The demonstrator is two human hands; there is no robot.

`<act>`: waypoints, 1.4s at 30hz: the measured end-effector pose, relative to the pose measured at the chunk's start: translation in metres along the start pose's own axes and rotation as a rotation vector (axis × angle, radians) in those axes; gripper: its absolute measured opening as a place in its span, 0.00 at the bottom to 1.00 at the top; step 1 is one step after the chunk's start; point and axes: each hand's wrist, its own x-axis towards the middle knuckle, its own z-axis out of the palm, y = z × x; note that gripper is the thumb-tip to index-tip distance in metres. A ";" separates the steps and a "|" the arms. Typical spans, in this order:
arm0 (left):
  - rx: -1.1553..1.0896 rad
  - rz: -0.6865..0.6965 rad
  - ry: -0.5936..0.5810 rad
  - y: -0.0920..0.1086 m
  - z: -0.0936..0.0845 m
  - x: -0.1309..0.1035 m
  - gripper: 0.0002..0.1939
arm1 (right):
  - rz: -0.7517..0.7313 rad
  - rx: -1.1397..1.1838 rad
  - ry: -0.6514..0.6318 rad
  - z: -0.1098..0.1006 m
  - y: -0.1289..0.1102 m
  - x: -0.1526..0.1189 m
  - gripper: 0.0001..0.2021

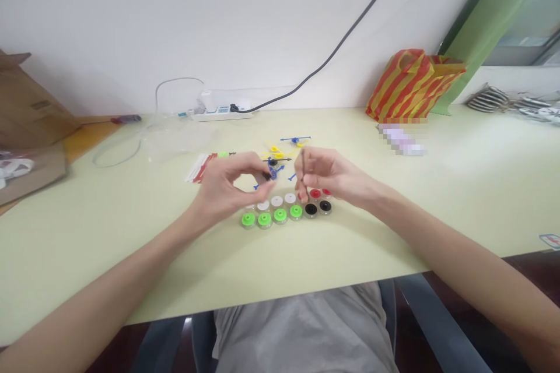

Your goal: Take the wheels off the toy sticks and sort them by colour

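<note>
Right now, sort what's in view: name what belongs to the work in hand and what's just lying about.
Likely part of the work:
black piece in left hand
dark thin piece in right hand
green discs
white discs
red discs
black discs
blue arrows

Probably just lying about:
striped bag
power strip
cardboard box

There are, in front, four green discs and two black discs; behind them, at least three white discs and at least two red discs; one striped bag, one power strip.
</note>
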 end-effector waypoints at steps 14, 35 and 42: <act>0.178 -0.163 0.461 -0.069 -0.038 0.009 0.13 | 0.047 -0.235 0.420 -0.005 0.002 0.023 0.16; 0.329 -0.101 0.551 -0.079 -0.063 0.012 0.09 | 0.439 -1.557 -0.024 0.032 0.055 0.215 0.21; 0.300 -0.127 0.610 -0.085 -0.066 0.014 0.08 | 0.526 -1.426 -0.129 0.013 0.061 0.229 0.16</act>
